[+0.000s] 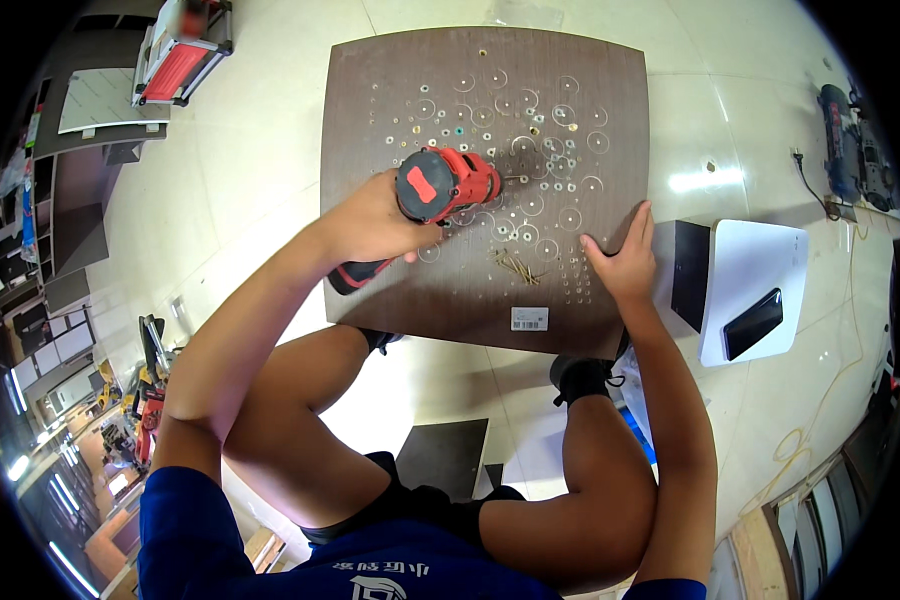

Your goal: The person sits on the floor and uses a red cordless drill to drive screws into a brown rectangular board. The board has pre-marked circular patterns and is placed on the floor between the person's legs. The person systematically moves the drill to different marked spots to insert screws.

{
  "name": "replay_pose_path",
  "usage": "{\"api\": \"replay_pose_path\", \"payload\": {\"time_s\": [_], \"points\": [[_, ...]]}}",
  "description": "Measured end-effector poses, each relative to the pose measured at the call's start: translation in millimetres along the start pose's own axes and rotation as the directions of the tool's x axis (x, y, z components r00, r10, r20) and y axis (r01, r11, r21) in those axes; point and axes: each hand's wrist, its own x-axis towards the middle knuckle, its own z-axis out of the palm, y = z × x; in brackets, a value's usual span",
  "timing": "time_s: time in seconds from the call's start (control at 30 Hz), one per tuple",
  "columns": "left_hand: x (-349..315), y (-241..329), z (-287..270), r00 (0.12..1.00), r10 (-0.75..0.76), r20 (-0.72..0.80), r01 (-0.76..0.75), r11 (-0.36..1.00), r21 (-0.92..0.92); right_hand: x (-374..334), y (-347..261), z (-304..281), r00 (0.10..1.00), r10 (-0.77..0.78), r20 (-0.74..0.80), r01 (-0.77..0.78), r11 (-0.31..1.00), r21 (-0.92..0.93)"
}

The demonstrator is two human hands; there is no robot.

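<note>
A red and black cordless drill (450, 184) is gripped in my left hand (375, 222), its nose pointing right over a dark brown wooden board (390, 300). The thin bit reaches toward the board's middle; whether its tip touches the surface I cannot make out. My right hand (625, 262) lies on the board's right edge with thumb and fingers spread, holding nothing. Many drilled holes and ring-shaped marks cover the board. Near its middle, a small pile of brass-coloured screws (516, 266) lies below the drill. A white label (529, 319) is stuck near the front edge.
Right of the board stands a white-topped box-like stool (755, 250) with a black phone (753, 324) on it. A cable (815, 185) and dark tools (842, 140) lie at the far right. A red folding step (178, 70) stands at back left, near dark panels (75, 220).
</note>
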Motion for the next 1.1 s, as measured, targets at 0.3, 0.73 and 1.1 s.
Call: {"api": "replay_pose_path", "payload": {"time_s": [0.3, 0.73, 1.1], "points": [[18, -27, 9, 0.999, -0.035, 0.007, 0.036, 0.999, -0.040, -2, -1, -2, 0.999, 0.027, 0.022, -0.027, 1.000, -0.003], [23, -29, 11, 0.995, -0.077, 0.060, 0.076, 0.997, 0.029, -1, -1, -2, 1.000, 0.025, 0.005, -0.025, 0.999, 0.024], [22, -27, 17, 1.000, -0.017, 0.007, 0.016, 0.994, 0.107, -2, 2, 1, 1.000, -0.004, -0.014, 0.004, 1.000, 0.023]]}}
